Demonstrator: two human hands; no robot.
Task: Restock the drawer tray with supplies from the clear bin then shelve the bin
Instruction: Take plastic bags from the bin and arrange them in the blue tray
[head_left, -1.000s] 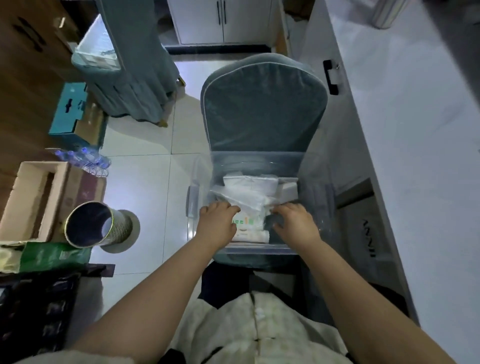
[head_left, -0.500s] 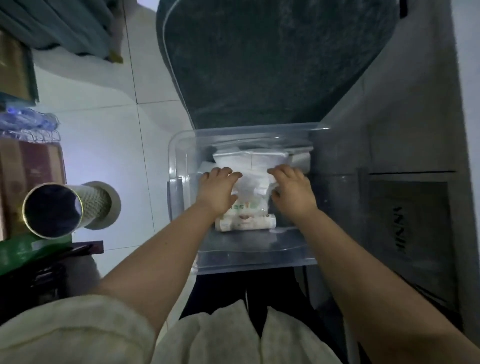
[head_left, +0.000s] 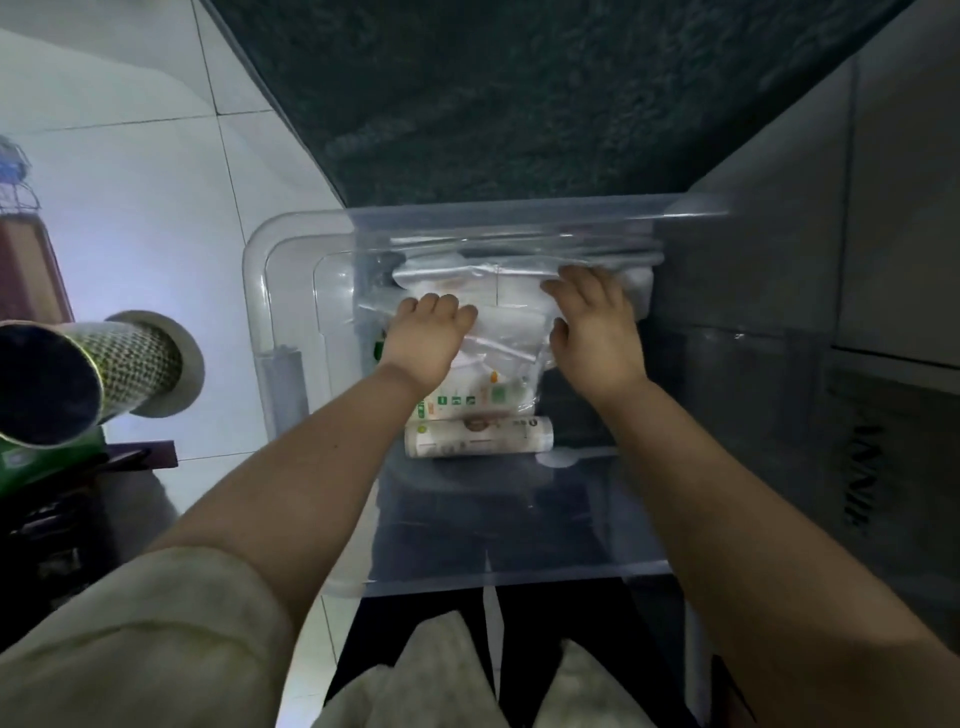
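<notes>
The clear bin (head_left: 291, 312) rests on a dark green upholstered chair (head_left: 519, 104) right below me. Inside lie white plastic-wrapped supply packs (head_left: 509, 322) and a white roll with printed labels (head_left: 478, 437) nearer to me. My left hand (head_left: 426, 340) is inside the bin, its curled fingers gripping the left edge of the top pack. On the pack's right edge my right hand (head_left: 597, 332) presses with its fingers bent over the wrapping. The drawer tray is not in view.
A metal mesh cylinder bin (head_left: 93, 374) stands on the white tiled floor to the left. A grey cabinet front (head_left: 883, 260) runs along the right, with a dark bag (head_left: 862, 483) below it. Dark furniture sits at the lower left.
My head has leaned closer over the bin. Both hands have slid further in, from the near packs to the top pack at the back.
</notes>
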